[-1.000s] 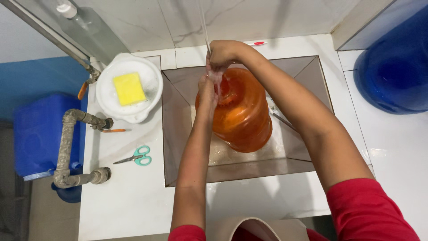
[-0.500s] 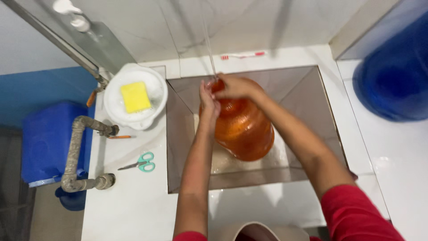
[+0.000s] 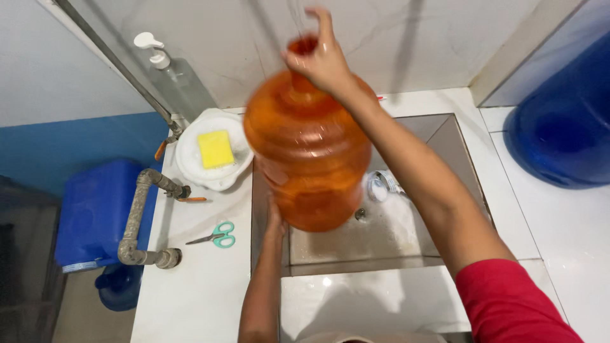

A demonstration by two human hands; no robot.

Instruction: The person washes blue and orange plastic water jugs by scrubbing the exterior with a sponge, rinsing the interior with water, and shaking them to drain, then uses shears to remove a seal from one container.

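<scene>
Am gripping neck of orange jug (image 3: 308,159) with right hand (image 3: 318,60) at 12 o'clock; left hand (image 3: 274,222), mostly hidden, propping base at 6. Jug hanging above sink (image 3: 457,152), long axis running 12-to-6.

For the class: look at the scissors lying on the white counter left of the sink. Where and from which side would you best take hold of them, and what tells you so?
Probably by the green handle loops of the scissors, coming from above and from the sink side. They lie flat and seem closed, loops pointing right and blades pointing left toward the pipe, so the rounded end is the safer grip.
</scene>
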